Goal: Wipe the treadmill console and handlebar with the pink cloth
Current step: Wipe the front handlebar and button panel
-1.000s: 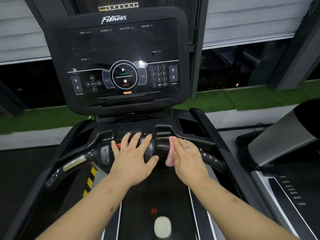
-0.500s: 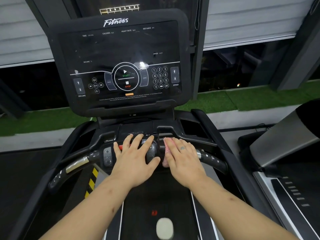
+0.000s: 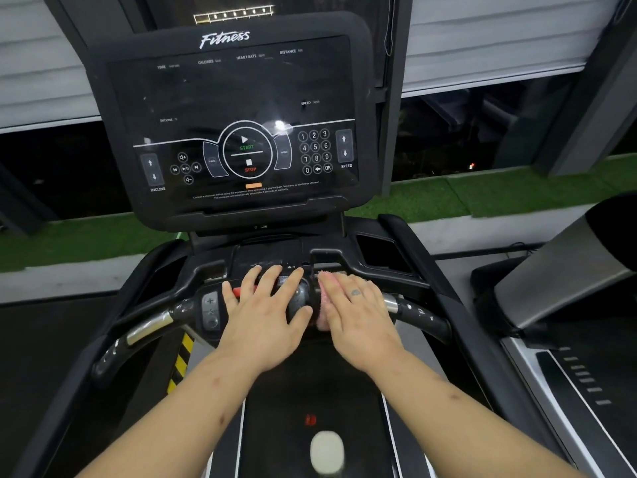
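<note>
1. Pink cloth [image 3: 322, 307] lies at the frame's centre, pressed onto the middle of the treadmill handlebar [image 3: 148, 331], mostly hidden beneath the right hand [image 3: 356, 317].
2. Right hand lies flat, fingers straight and together, pressing the cloth rather than gripping it.
3. Left hand [image 3: 263, 319] rests just beside it, fingers spread flat over the handlebar's control hub [image 3: 299, 298], holding nothing.
4. Console [image 3: 241, 98] stands above, upper centre, dark.

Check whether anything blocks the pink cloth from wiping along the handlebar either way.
Rightward, nothing visible: the handlebar runs bare past the right hand pressing the pink cloth. Leftward, the left hand lies flat on the bar's centre, right beside the cloth.
</note>
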The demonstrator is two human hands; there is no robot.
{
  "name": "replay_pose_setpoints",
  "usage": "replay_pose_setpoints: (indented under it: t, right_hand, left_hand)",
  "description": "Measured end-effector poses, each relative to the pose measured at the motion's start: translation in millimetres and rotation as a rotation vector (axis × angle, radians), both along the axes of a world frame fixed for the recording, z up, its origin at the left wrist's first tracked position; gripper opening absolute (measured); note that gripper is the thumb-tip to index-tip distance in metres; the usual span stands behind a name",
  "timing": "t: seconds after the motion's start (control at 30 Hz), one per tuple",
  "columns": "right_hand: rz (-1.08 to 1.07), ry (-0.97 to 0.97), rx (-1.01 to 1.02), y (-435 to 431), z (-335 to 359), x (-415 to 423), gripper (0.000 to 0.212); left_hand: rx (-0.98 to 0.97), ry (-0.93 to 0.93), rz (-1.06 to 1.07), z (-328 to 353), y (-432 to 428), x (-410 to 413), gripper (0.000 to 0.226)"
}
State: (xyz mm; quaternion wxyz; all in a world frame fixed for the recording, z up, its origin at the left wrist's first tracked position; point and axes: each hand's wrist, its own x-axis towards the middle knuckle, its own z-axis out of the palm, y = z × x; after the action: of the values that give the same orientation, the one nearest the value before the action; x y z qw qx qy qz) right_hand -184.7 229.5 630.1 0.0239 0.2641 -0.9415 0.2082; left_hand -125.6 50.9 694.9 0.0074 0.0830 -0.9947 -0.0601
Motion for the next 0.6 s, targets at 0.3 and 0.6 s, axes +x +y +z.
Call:
replay_pose_setpoints:
  t: [0.3,0.6]
  right_hand:
    - [-0.126,-0.032,0.02,17.3,-6.3,1.0,0.067]
    - [-0.002,0.003,0.007,-14.8,1.4,6.3,0.066]
  left_hand:
    - [0.005,0.013,0.0,-0.5,1.6,0.6,0.068]
    - [-0.08,0.022,0.023,0.1,11.6,-3.0,0.07]
